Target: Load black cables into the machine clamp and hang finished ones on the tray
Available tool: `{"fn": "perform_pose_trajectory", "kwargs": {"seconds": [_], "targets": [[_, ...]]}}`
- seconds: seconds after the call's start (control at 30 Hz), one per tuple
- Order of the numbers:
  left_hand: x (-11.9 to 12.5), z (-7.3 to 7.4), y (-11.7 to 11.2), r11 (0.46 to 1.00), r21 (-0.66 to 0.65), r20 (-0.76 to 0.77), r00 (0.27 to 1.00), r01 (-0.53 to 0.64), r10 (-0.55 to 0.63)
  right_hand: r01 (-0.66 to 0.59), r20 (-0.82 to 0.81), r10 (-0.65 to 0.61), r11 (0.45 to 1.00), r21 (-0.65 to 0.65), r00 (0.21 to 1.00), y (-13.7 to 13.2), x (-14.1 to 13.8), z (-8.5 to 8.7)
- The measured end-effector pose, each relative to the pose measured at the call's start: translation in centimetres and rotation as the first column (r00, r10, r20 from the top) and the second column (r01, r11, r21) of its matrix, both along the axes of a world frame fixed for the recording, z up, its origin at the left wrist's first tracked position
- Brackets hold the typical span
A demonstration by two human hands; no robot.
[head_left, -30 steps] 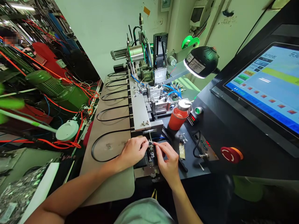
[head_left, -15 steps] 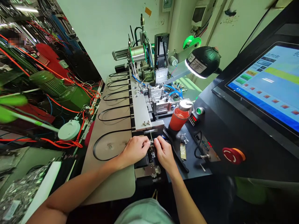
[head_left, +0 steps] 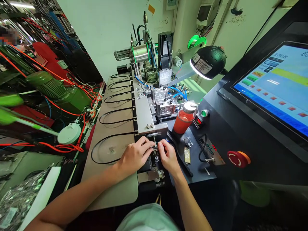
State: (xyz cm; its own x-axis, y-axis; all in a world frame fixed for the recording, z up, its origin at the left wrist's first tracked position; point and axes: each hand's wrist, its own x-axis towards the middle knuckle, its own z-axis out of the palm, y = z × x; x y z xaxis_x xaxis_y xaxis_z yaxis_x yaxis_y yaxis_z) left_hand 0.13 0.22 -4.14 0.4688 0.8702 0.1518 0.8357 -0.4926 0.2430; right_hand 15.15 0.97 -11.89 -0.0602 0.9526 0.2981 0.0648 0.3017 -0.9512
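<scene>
My left hand [head_left: 136,154] is closed in a pinch at the front end of the machine's metal rail [head_left: 144,112]. Its fingertips meet at a small dark part too tiny to name. Right beside it my right hand [head_left: 167,155] is also closed, thumb against forefinger, at the same spot; whatever it grips is hidden. Below the fingertips sits a black and metal fixture [head_left: 156,158]. The nearest looped black cable [head_left: 92,154] runs from the rail across the tan plate [head_left: 108,189] and passes out of sight near my left hand.
Several more cable loops [head_left: 102,118] lie further back on the plate. At right are a red jar [head_left: 182,123] with a metal lid, a brush-like black strip [head_left: 183,160], a lit lamp [head_left: 208,62], a red emergency button [head_left: 238,159] and a touchscreen [head_left: 276,77].
My left hand has turned, with its knuckles higher and its fingers stretched further toward the small part. My right hand stays nearly in place. The view has shifted slightly.
</scene>
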Motion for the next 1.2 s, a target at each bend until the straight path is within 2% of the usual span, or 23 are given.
{"fn": "perform_pose_trajectory", "kwargs": {"seconds": [0.1,0.2,0.3,0.37,0.43,0.57,0.67,0.87,1.0,1.2], "targets": [[-0.4,-0.2,-0.2,0.985,0.106,-0.128,0.984,0.136,-0.122,-0.003,-0.010,0.003,1.000,-0.010,1.000,0.0,0.1,0.0],[-0.5,-0.2,-0.2,0.957,0.172,-0.255,0.949,0.233,-0.185,-0.007,-0.030,0.006,1.000,-0.018,1.000,0.0,0.0,-0.1],[-0.2,0.2,0.2,0.914,0.180,-0.357,0.890,0.363,-0.283,-0.012,-0.043,0.011,0.999,-0.031,0.999,0.0,-0.1,-0.2],[-0.1,0.4,0.4,0.901,0.159,-0.379,0.867,0.405,-0.323,-0.021,-0.045,0.019,0.999,-0.035,0.999,0.0,-0.2,-0.4],[-0.1,0.5,0.5,0.922,0.141,-0.324,0.897,0.360,-0.301,0.009,-0.037,-0.010,1.000,-0.029,0.999,0.0,0.0,-0.5],[-0.5,0.6,0.3,0.991,0.009,-0.088,0.988,0.131,-0.130,0.233,0.013,-0.233,0.972,-0.038,0.972,-0.3,1.2,-0.4],[-0.8,0.6,0.2,0.996,-0.079,-0.054,0.998,0.040,-0.044,0.252,0.090,-0.251,0.968,0.003,0.964,-0.9,2.0,0.3],[-0.7,0.4,0.5,0.997,-0.068,-0.076,0.996,0.038,-0.043,0.104,0.117,-0.126,0.979,0.173,0.985,-1.9,1.4,1.3],[-0.7,0.3,0.6,0.998,-0.067,-0.081,0.996,0.021,-0.027,0.118,0.104,-0.141,0.973,0.200,0.985,-2.1,1.1,1.4],[-0.7,0.2,0.5,0.999,-0.040,-0.092,0.995,0.027,-0.030,0.186,0.108,-0.203,0.971,0.152,0.973,-2.1,1.2,1.5]]}}
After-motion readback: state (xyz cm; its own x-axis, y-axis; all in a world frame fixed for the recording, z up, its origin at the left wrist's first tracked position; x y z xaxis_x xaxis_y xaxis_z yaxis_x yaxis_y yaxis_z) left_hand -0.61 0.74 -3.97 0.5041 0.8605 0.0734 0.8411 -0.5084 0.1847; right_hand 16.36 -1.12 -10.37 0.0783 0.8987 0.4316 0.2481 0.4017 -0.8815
